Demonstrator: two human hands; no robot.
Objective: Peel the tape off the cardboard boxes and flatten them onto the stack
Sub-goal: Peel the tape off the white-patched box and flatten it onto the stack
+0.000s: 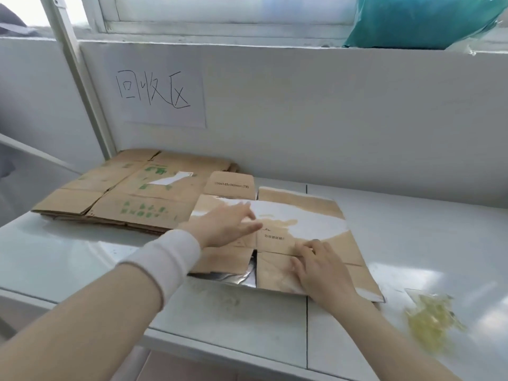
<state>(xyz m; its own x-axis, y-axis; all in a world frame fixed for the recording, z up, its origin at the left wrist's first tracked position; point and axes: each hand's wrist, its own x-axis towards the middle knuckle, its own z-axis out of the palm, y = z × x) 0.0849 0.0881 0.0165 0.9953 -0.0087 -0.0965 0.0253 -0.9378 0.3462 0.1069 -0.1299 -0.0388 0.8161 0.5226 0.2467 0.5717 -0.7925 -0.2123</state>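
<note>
We see matt brown cardboard in the flattened box [277,240] near us, with a glossy white patch across it where the light glares. The stack [132,193] to the far left is the same dull brown cardboard, printed in green. The table [82,257] looks smooth, pale and slightly shiny. A crumpled wad of clear yellowish tape [431,323] lies glossy at the near right. On the wall, a matt white paper sign [162,97].

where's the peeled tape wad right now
In the head view the crumpled yellowish tape wad lies on the white table at lower right, just right of the flattened box under both hands.
</note>
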